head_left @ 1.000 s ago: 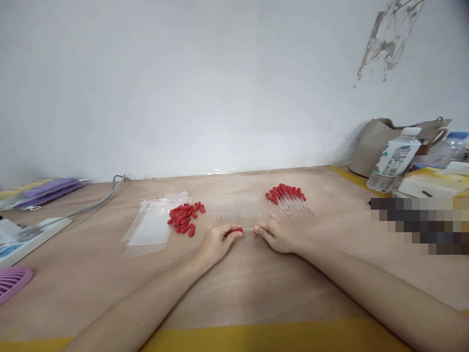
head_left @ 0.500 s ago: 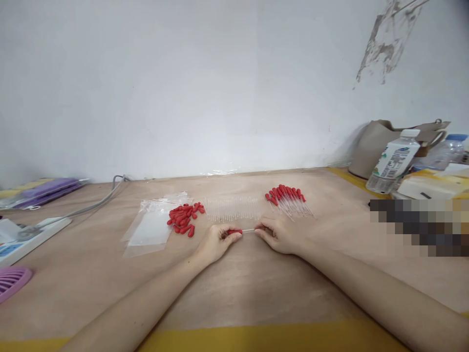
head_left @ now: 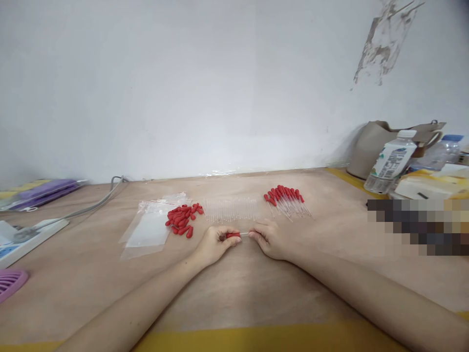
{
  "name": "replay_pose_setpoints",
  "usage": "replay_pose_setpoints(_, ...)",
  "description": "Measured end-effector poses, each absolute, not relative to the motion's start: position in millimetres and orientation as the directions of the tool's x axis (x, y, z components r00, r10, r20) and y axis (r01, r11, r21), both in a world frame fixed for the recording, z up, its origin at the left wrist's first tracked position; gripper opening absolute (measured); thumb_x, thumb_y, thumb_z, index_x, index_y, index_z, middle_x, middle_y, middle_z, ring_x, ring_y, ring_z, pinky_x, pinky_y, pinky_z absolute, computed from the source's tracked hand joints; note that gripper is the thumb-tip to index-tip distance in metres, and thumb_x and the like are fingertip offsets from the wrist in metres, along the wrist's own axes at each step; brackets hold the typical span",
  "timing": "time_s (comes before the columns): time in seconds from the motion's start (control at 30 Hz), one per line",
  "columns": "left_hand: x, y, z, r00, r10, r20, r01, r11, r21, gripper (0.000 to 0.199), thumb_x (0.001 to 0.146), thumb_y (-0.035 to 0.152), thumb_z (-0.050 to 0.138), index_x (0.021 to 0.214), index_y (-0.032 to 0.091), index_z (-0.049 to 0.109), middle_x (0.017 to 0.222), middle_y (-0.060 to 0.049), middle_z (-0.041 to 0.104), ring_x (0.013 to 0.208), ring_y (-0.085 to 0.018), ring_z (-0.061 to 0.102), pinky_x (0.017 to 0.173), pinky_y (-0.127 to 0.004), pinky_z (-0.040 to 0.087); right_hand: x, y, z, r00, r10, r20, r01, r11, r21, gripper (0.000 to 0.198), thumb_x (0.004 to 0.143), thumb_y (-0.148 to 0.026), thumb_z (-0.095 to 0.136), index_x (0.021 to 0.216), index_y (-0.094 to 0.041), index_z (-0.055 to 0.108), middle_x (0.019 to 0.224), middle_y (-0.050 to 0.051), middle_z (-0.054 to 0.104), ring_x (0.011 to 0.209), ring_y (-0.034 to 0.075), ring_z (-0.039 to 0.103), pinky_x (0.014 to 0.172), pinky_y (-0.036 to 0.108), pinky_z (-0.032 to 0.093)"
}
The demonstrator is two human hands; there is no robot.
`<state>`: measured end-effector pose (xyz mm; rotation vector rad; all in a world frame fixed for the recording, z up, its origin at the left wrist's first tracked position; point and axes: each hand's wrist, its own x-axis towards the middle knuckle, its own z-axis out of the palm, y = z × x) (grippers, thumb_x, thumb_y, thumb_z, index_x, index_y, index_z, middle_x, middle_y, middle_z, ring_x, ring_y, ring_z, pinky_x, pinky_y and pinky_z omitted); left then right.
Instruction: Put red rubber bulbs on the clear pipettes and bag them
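There's a yellow strip point(head_left: 242, 337) along the near edge of the surface point(head_left: 227, 293), and past it both hands are busy. My left hand point(head_left: 215, 245) has a red bulb point(head_left: 233, 235) pinched, and my right hand point(head_left: 270, 240) grips the other end of a thin clear tube point(head_left: 245, 234) running between them. Just beyond: plastic bags point(head_left: 146, 231) beside loose red bulbs point(head_left: 180, 219), a row of clear tubes point(head_left: 230, 210), then bulb-topped tubes point(head_left: 287, 199) (kinda fanned out) on the right. Pale wall point(head_left: 183, 98) behind.
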<state>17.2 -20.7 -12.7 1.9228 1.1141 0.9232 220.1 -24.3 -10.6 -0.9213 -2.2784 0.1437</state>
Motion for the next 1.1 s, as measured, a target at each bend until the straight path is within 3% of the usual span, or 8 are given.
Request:
replay_pose_setpoints(0.3, 17, -21, -11, 0.395, 0.878, 0.271, 0.432, -0.438, 0.788, 0.024, 0.073, 0.034, 0.060, 0.086, 0.015, 0.066, 0.075, -0.004, 0.068, 0.066, -0.016, 0.062, 0.063, -0.027, 0.050, 214, -25, -6, -0.553, 0.705, 0.445, 0.646, 0.700, -0.306, 0.029, 0.088, -0.024, 0.035, 0.069, -0.015, 0.055, 0.067, 0.003, 0.057, 0.064, 0.012, 0.049, 0.060, 0.022, 0.034)
replay_pose_setpoints(0.5, 18, -16, -12, 0.384, 0.857, 0.344, 0.437, -0.497, 0.750, 0.021, 0.074, 0.032, 0.060, 0.084, 0.015, 0.065, 0.077, -0.004, 0.067, 0.070, -0.016, 0.062, 0.066, -0.028, 0.051, 215, -25, 4, -0.578, 0.724, 0.377, 0.670, 0.685, -0.288, 0.029, 0.089, -0.025, 0.034, 0.074, -0.016, 0.057, 0.072, 0.003, 0.059, 0.066, 0.012, 0.050, 0.062, 0.022, 0.034)
replay_pose_setpoints(0.63, 20, -15, -11, 0.354, 0.860, 0.368, 0.422, -0.498, 0.758, 0.031, 0.073, 0.027, 0.060, 0.101, 0.015, 0.057, 0.090, -0.006, 0.063, 0.073, -0.015, 0.061, 0.066, -0.028, 0.051, 221, -28, 16, -0.600, 0.720, 0.349, 0.706, 0.682, -0.194, 0.024, 0.085, -0.025, 0.041, 0.074, -0.017, 0.061, 0.076, 0.005, 0.062, 0.073, 0.015, 0.053, 0.068, 0.025, 0.034)
replay_pose_setpoints(0.73, 20, -15, -10, 0.294, 0.881, 0.371, 0.438, -0.470, 0.766, 0.050, 0.072, 0.024, 0.061, 0.118, 0.017, 0.042, 0.098, -0.007, 0.054, 0.065, -0.010, 0.058, 0.060, -0.025, 0.051, 230, -20, 24, -0.433, 0.843, 0.319, 0.794, 0.524, -0.308, 0.021, 0.081, -0.024, 0.044, 0.077, -0.019, 0.064, 0.074, 0.004, 0.064, 0.069, 0.014, 0.055, 0.062, 0.023, 0.034)
replay_pose_setpoints(0.87, 19, -15, -10, 0.362, 0.851, 0.381, 0.462, -0.518, 0.720, 0.046, 0.074, 0.023, 0.057, 0.117, 0.019, 0.041, 0.095, -0.004, 0.049, 0.062, -0.008, 0.054, 0.058, -0.023, 0.049, 248, 8, 28, -0.026, 0.948, 0.317, 0.908, 0.155, -0.388, 0.033, 0.081, -0.035, 0.041, 0.063, -0.018, 0.063, 0.063, 0.004, 0.062, 0.060, 0.015, 0.054, 0.055, 0.024, 0.032)
replay_pose_setpoints(0.97, 19, -15, -10, 0.400, 0.825, 0.398, 0.494, -0.560, 0.665, 0.039, 0.075, 0.023, 0.056, 0.113, 0.020, 0.045, 0.092, -0.002, 0.049, 0.064, -0.008, 0.053, 0.060, -0.024, 0.049, 256, 30, 24, 0.129, 0.944, 0.304, 0.937, -0.015, -0.349, 0.034, 0.079, -0.039, 0.041, 0.060, -0.018, 0.062, 0.065, 0.005, 0.062, 0.064, 0.017, 0.054, 0.059, 0.026, 0.032)
replay_pose_setpoints(1.1, 18, -16, -10, 0.406, 0.828, 0.386, 0.530, -0.558, 0.639, 0.033, 0.076, 0.024, 0.055, 0.108, 0.018, 0.048, 0.089, -0.003, 0.051, 0.065, -0.010, 0.053, 0.062, -0.025, 0.049, 254, 47, 15, 0.158, 0.941, 0.300, 0.972, -0.094, -0.216, 0.031, 0.078, -0.035, 0.041, 0.068, -0.016, 0.063, 0.070, 0.009, 0.062, 0.070, 0.021, 0.056, 0.067, 0.032, 0.032)
